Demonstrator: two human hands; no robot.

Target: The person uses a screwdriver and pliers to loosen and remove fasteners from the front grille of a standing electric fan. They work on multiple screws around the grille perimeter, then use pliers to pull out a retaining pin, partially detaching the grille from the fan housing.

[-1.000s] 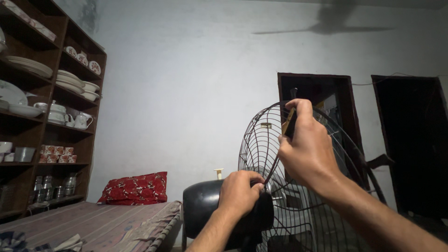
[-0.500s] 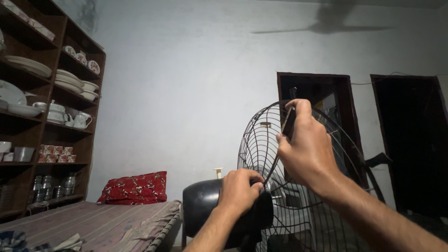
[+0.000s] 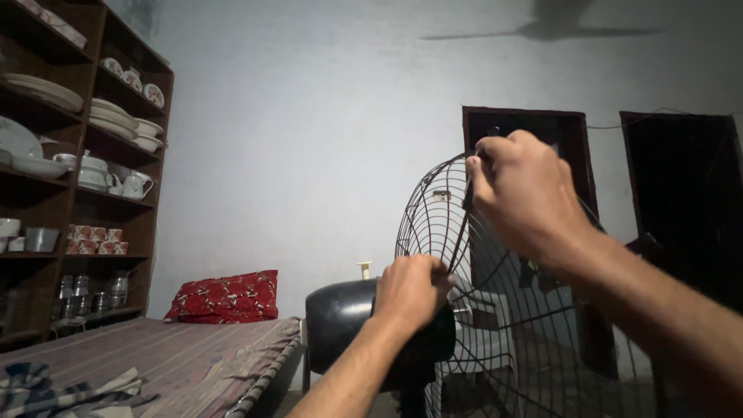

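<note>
Right hand (image 3: 526, 190) is clenched at the top of the fan's wire guard (image 3: 495, 310), closed on something thin and dark at the rim; what it pinches cannot be made out. Left hand (image 3: 412, 290) is lower, wrapped over the black motor housing (image 3: 340, 325) where the guard's wires meet at the hub, fingers curled down against it. The pedestal fan stands in the lower middle of the view, guard facing right and tilted a little, housing pointing left. A small pale knob (image 3: 364, 268) sticks up from the top of the housing, just left of the left hand.

Behind the guard are two dark doorways (image 3: 681, 201) in a pale plastered wall (image 3: 309, 139). To the left of the fan lies a bed (image 3: 155, 368) with a striped cover, and a red patterned pillow (image 3: 224, 297) rests at its far end against the wall. At the far left, a tall dark wooden shelf unit (image 3: 73, 201) carries stacked white plates, cups, a teapot and metal vessels. A ceiling fan (image 3: 557, 29) shows dimly overhead.
</note>
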